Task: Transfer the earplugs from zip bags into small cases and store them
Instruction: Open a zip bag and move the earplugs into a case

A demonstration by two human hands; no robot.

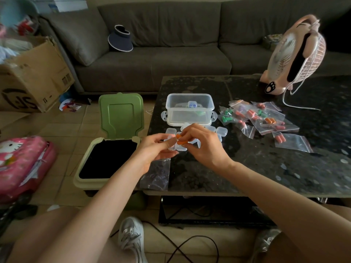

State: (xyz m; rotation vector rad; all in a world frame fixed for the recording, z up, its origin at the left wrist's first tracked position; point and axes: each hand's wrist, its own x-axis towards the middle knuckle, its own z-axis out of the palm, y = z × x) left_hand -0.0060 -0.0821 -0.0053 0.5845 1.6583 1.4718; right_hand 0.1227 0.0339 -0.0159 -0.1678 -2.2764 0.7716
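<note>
The person is sitting at a dark counter (266, 168) and is holding both hands close together over its left edge. The left hand (157, 149) is curling its fingers (169, 143) round a small clear case (179, 148) and is holding it open side up. The right hand (206, 147) is pinching two orange earplugs (182, 142) with its thumb and fingertips, right on top of that case. The lower plug is lying flat, with its long side going from left to right across the case. The other one is poking up a bit toward the left hand. So the case is sitting just under the plugs, and I think the right hand only needs to be pushing them straight down. An empty zip bag (155, 173) is lying under the left hand at the counter edge; I cannot tell if the hand is holding it too. More full zip bags (262, 118) are lying well off to the right. More small cases (221, 130) are sitting just behind the hands, in front of a clear storage box (190, 109). For writing, the cardboard box (38, 73) on the floor is showing big dark letters that look like "SF" upside down. The pink bag (20, 162) is showing a cartoon cat face, with no words I can read.
</note>
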